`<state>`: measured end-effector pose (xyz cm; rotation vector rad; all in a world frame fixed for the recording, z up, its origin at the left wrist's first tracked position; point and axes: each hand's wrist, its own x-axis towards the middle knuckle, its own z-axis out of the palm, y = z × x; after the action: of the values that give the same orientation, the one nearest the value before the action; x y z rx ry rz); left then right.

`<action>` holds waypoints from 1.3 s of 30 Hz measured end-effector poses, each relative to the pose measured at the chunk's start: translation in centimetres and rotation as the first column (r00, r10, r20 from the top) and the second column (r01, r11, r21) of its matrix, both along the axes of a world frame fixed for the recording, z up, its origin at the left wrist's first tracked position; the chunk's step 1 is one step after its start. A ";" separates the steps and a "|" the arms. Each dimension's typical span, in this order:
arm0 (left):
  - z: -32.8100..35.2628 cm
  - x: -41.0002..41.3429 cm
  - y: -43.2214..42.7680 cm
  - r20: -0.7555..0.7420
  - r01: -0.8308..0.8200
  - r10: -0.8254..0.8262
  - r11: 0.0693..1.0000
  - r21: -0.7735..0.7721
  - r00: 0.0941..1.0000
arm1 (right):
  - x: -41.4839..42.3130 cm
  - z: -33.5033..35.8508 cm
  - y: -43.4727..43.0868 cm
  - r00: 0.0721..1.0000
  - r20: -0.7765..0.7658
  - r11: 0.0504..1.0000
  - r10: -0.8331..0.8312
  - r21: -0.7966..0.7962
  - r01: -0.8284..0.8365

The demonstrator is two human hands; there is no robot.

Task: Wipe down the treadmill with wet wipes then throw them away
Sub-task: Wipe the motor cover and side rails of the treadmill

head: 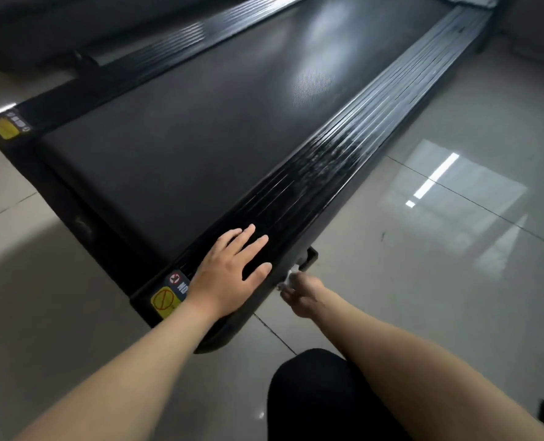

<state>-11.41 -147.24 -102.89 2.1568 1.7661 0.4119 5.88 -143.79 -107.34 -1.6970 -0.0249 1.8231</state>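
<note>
Glossy tiled floor [455,281] under black treadmill [200,138] (left hand [229,268] on rail [344,160])

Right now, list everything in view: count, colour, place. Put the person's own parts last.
treadmill: one, black, flat on the floor, running from near left to far right.
side rails: two, black, ribbed, along each side of the belt.
yellow stickers: two, one on each near corner of the treadmill.
red-and-white sticker: one, next to the nearer yellow one.
floor: pale glossy tiles, around the treadmill.
wet wipe: one, whitish, blurred, at the rail's outer edge.
knee: one, clad in black, bottom centre.
left hand: flat on the nearer rail, fingers spread.
right hand: below the rail's edge, fingers curled round the wet wipe.
</note>
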 end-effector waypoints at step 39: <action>0.3 0.6 0.2 -0.077 0.022 -0.018 0.998 0.057 0.997 | -9.2 -1.9 -9.9 0.970 -0.078 0.936 -0.232 0.252 0.244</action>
<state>-10.78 -147.01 -102.57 2.2562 1.7923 0.3846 -3.35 -153.68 -109.23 -1.4084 -0.0350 1.6018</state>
